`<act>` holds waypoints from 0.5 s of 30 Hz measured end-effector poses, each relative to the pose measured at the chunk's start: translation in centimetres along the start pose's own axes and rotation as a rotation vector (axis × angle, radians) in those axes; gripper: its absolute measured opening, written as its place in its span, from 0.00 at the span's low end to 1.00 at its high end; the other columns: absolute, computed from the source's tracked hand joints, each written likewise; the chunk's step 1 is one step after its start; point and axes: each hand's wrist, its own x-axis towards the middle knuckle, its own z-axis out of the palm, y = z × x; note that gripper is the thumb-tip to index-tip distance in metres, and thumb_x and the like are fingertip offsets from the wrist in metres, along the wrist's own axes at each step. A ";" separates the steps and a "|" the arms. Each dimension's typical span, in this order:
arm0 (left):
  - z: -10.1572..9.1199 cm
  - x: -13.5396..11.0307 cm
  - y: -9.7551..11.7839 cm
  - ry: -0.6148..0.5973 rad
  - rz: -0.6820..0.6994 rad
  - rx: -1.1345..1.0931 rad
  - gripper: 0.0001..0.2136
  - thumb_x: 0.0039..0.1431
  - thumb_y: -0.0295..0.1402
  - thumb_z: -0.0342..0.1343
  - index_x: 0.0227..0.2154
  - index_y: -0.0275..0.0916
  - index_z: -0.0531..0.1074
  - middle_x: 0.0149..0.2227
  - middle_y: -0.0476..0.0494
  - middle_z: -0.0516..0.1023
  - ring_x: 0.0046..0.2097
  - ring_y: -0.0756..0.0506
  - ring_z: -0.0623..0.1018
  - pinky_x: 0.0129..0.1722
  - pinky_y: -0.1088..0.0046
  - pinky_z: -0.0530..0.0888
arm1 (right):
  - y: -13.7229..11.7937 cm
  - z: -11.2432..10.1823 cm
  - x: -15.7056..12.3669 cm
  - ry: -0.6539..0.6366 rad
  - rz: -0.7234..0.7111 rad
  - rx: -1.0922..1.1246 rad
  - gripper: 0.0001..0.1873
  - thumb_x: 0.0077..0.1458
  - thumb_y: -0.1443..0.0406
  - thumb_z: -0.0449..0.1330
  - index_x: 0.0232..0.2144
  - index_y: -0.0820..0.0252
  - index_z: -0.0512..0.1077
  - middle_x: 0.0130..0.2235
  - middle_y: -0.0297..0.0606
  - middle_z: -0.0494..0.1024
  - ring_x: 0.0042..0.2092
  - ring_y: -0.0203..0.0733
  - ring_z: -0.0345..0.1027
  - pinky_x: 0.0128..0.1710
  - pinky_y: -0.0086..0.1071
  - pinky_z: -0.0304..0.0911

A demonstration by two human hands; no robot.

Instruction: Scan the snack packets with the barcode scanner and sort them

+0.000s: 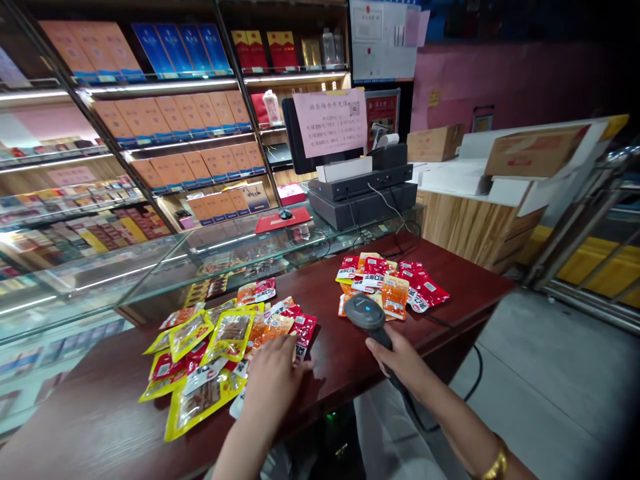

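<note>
My right hand [407, 363] is wrapped round the handle of a dark grey barcode scanner [367, 312], its head tilted above the table with a small blue light showing. My left hand [275, 373] lies over the near right side of a pile of snack packets, thumb apart, fingers bent over the packets and partly hidden. Yellow-edged clear packets [200, 400] make up the left of that pile. Red packets [304, 328] and orange ones lie beside the left hand's fingers. Beyond the scanner is a second heap of red and orange snack packets [395, 297].
The dark red wooden table [100, 407] meets a glass display counter [165, 267]. On the counter stand a monitor with a pink notice [327, 120], a cash drawer [363, 203] and a mouse [285, 213]. The scanner's cable [481, 373] hangs off the table's right edge. Cardboard boxes [530, 153] stand behind.
</note>
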 end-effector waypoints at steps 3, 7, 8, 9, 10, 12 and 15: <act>2.2 -1.1 1.5 0.036 0.055 -0.013 0.30 0.59 0.41 0.63 0.65 0.47 0.71 0.68 0.37 0.71 0.70 0.32 0.68 0.70 0.50 0.60 | 0.3 -0.1 0.1 -0.006 0.000 -0.021 0.25 0.58 0.45 0.64 0.45 0.57 0.69 0.19 0.17 0.59 0.17 0.32 0.52 0.18 0.26 0.51; 4.2 -1.5 2.1 0.101 0.096 -0.005 0.32 0.61 0.44 0.62 0.67 0.42 0.69 0.69 0.31 0.67 0.75 0.29 0.58 0.74 0.38 0.42 | 0.0 0.1 0.0 -0.024 -0.017 -0.039 0.24 0.59 0.46 0.63 0.47 0.58 0.69 0.19 0.17 0.59 0.17 0.32 0.52 0.18 0.26 0.50; 4.5 -1.5 2.2 0.104 0.113 -0.014 0.32 0.61 0.45 0.61 0.67 0.41 0.69 0.69 0.30 0.67 0.75 0.28 0.57 0.73 0.37 0.40 | -0.3 0.1 -0.1 -0.021 -0.016 -0.048 0.24 0.59 0.47 0.63 0.46 0.58 0.69 0.19 0.18 0.59 0.18 0.32 0.52 0.18 0.26 0.50; 4.8 -1.4 2.3 0.102 0.136 -0.029 0.32 0.62 0.45 0.60 0.68 0.41 0.68 0.69 0.30 0.68 0.75 0.28 0.57 0.73 0.37 0.39 | -0.5 0.2 -0.2 -0.017 -0.012 -0.058 0.24 0.59 0.47 0.63 0.46 0.58 0.70 0.19 0.18 0.59 0.18 0.33 0.52 0.18 0.26 0.50; 4.9 -1.2 2.5 0.097 0.165 -0.047 0.32 0.63 0.45 0.59 0.68 0.41 0.68 0.68 0.31 0.69 0.75 0.29 0.57 0.74 0.37 0.39 | -0.8 0.2 -0.3 -0.013 -0.006 -0.067 0.24 0.58 0.47 0.63 0.46 0.58 0.70 0.19 0.18 0.59 0.18 0.33 0.52 0.18 0.27 0.51; 5.0 -0.8 2.7 0.081 0.222 -0.088 0.30 0.65 0.43 0.57 0.68 0.42 0.67 0.67 0.34 0.72 0.73 0.30 0.62 0.74 0.40 0.46 | -1.4 0.2 -0.6 -0.013 0.005 -0.075 0.25 0.57 0.46 0.64 0.47 0.58 0.71 0.19 0.18 0.59 0.18 0.33 0.52 0.18 0.27 0.51; 4.4 0.0 2.8 0.127 0.185 -0.079 0.25 0.68 0.40 0.51 0.66 0.42 0.69 0.64 0.36 0.76 0.68 0.33 0.70 0.69 0.50 0.62 | -1.7 0.2 -1.1 -0.033 0.011 -0.066 0.27 0.55 0.45 0.65 0.46 0.58 0.72 0.19 0.19 0.60 0.18 0.33 0.53 0.19 0.27 0.52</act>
